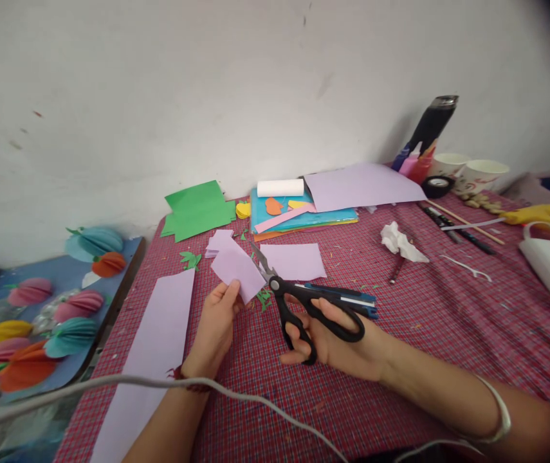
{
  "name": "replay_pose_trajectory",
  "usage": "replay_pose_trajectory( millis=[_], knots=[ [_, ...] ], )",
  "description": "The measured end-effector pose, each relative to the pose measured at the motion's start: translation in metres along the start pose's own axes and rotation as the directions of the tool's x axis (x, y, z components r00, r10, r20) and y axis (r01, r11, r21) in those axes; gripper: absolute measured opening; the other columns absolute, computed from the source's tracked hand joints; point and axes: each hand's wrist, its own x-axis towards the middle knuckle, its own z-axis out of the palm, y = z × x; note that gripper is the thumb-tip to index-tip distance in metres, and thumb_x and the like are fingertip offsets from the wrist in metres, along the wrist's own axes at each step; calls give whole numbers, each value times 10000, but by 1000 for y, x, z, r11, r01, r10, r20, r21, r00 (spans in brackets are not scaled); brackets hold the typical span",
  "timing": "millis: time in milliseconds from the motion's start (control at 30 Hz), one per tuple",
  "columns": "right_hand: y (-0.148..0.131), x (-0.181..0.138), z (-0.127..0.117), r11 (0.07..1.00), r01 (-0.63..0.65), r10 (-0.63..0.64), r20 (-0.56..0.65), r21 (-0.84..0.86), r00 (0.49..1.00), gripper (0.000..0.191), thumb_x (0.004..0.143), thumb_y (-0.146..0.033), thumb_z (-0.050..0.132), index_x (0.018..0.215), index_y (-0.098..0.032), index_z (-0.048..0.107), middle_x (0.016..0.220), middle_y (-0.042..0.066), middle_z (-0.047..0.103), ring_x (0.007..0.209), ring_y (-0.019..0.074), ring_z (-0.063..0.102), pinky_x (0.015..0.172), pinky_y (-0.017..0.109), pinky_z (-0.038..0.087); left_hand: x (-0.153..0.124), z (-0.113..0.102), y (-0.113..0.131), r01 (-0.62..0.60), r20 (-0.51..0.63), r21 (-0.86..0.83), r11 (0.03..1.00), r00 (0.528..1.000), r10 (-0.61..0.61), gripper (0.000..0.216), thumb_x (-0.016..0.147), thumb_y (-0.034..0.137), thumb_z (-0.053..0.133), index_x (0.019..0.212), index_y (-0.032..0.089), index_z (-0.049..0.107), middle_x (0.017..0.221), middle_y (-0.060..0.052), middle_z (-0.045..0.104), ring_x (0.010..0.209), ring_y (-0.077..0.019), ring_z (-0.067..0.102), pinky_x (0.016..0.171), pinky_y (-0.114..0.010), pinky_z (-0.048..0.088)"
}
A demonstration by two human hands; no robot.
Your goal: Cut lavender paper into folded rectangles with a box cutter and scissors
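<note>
Between thumb and fingers, my left hand (217, 318) pinches a small piece of lilac paper (238, 267) with angled edges. My right hand (330, 334) has its fingers through the handles of black-handled scissors (290, 292). The scissor blades are parted and lie at the right edge of the paper; I cannot tell if they touch it. Behind the scissors lies a lilac rectangle (296, 260). A small stack of lilac pieces (219, 241) sits behind the held paper. A long lilac strip (159, 328) runs under my left forearm. Dark blue pen-like objects (347, 297) lie behind my right hand.
Green paper (197, 209) and a stack of coloured sheets (265, 222) lie near the wall. To the right are a crumpled tissue (403, 243), a yellow glue gun (540, 215) and paper cups (482, 173). A white cable (236, 395) crosses the foreground. Folded-paper pumpkins (28, 366) fill a blue board at left.
</note>
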Motion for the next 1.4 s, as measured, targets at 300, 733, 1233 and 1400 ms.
replay_pose_trajectory(
  millis=[300,733,1233,1400],
  knots=[
    [-2,-1,4,1000,-13,13,-17,-5,1000,437,803,-478,674,1119,-194,573,882,27,612,704,121,563,976,520,393,-8,7,6,182,186,-55,982,968,-169,250,675,316,790,786,118,685,705,-39,689,574,-116,579,548,-231,462],
    [3,1,4,991,104,-115,-141,-81,983,383,829,-484,646,1083,-208,570,804,3,605,603,85,519,733,336,514,-15,13,-1,310,192,-114,944,939,-285,233,678,290,791,775,118,668,677,-15,670,541,-91,567,523,-220,498],
    [2,1,3,998,55,-55,-109,-6,992,362,843,-513,605,997,-191,549,785,10,583,620,104,538,641,256,427,-20,18,-4,314,225,-64,947,929,-293,246,681,319,782,737,116,655,665,-34,664,556,-112,571,516,-235,478],
    [4,2,10,971,129,-171,-211,-203,962,376,826,-529,624,917,-169,560,670,-24,552,452,52,433,452,195,332,-20,18,-7,324,212,-91,942,930,-300,224,684,295,779,768,121,667,696,-36,678,576,-119,591,527,-240,490]
  ],
)
